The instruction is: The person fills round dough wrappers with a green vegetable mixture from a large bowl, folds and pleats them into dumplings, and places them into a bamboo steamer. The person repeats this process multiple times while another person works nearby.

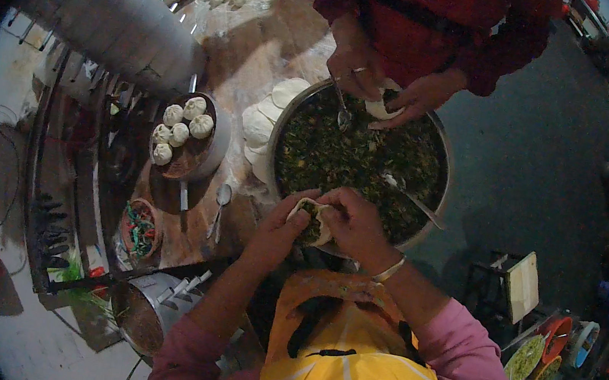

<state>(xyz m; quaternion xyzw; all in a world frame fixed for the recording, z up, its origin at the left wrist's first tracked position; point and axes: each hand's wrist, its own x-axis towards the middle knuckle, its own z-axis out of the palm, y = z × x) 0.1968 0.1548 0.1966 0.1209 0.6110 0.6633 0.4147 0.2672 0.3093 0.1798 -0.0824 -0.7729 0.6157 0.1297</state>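
Observation:
My left hand (280, 227) holds a dough wrapper (309, 222) with chopped green filling inside, over the near rim of a wide metal basin. Pinching the wrapper's right edge is my right hand (355, 220), with a bangle on its wrist. The basin (448, 168) holds dark green filling, and a metal spoon (418, 200) rests in it, handle over the right rim. Flat round wrappers (260, 126) overlap at the basin's left. Farther left, pleated buns (200, 126) sit in a round steamer tray (217, 150). A spoon (223, 196) lies on the wooden table.
Across the basin, a co-worker's hands (409, 97) hold another filled wrapper and a spoon. Stacked metal steamers (115, 9) stand at upper left. A bowl of colourful small items (140, 232) is at the table's near left corner. Right are a small stool (522, 287) and basins (555, 338).

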